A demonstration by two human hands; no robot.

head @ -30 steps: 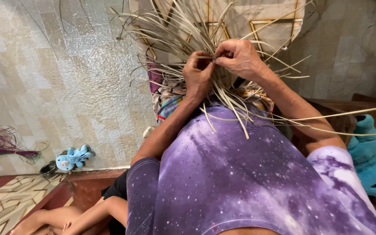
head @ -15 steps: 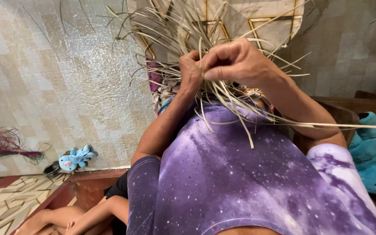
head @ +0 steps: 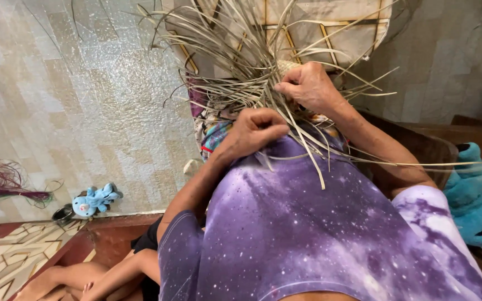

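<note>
Pale dried leaf strips (head: 252,72) are being pinched by the right hand (head: 308,86) and gripped in the closed left hand (head: 255,129) above the purple shirt (head: 308,234). The woven part is being hidden behind the hands. Pale floor tiles (head: 85,111) are being shown beyond.

The pale strips (head: 241,61) run off the top edge, their woven base hidden behind both hands.

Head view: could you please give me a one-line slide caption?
Both hands, left hand and right hand, grip pale dried strips above a purple shirt.
</note>
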